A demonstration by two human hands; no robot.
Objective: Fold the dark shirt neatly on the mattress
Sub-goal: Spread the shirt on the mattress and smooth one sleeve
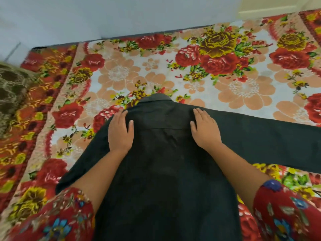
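The dark shirt [165, 162] lies spread flat, back side up, on the mattress covered by a floral blanket [191, 66]. Its collar points away from me. One sleeve stretches out to the right edge of the view; the other angles down to the left. My left hand [120, 131] rests flat on the shirt's left shoulder, fingers straight. On the right shoulder my right hand [205, 129] presses flat in the same way. Neither hand grips the fabric.
A pale wall [104, 16] runs along the far edge of the mattress. A brown patterned cloth [10, 87] lies at the left edge. A light door frame [271, 7] shows at the top right.
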